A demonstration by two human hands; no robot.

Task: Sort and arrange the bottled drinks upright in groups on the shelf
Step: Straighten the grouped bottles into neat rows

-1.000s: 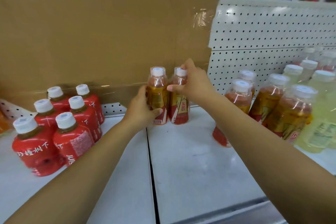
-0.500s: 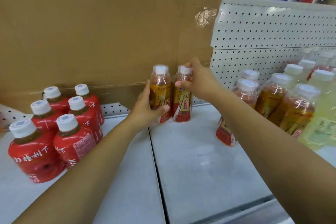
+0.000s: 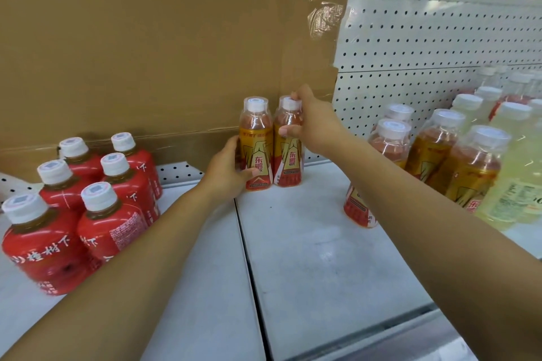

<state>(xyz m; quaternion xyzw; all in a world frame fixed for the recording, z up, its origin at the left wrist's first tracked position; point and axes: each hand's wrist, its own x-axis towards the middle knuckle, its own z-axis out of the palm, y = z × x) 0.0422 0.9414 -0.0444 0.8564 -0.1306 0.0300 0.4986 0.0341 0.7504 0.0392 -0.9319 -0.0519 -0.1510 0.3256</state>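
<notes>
At the far left of the white metal shelf (image 3: 322,258), six squat red-labelled plastic bottles (image 3: 96,193) with white caps stand upright in a tight cluster, two abreast. Behind them a brown cardboard sheet (image 3: 146,53) leans against the back wall and covers most of it.

Near the middle, the left hand (image 3: 225,173) wraps the lower body of a clear plastic bottle of amber drink with a gold and red label (image 3: 255,143). The thumb lies across the front of the label near its base, and the fingers curl round the far side. This bottle stands upright on the shelf at the seam between two shelf panels, just in front of the cardboard.

Touching it on the right is a second amber bottle with the same label (image 3: 289,155), also upright. The right hand (image 3: 313,126) holds it high up from the right, with the thumb on the shoulder at the front and the fingers curled beside the white cap.

Behind and to the right is a white perforated back panel (image 3: 425,38). In front of it stands a group of matching amber bottles (image 3: 469,161), well apart from the held pair. Pale yellow bottles (image 3: 516,184) crowd just beside them at the right edge.
</notes>
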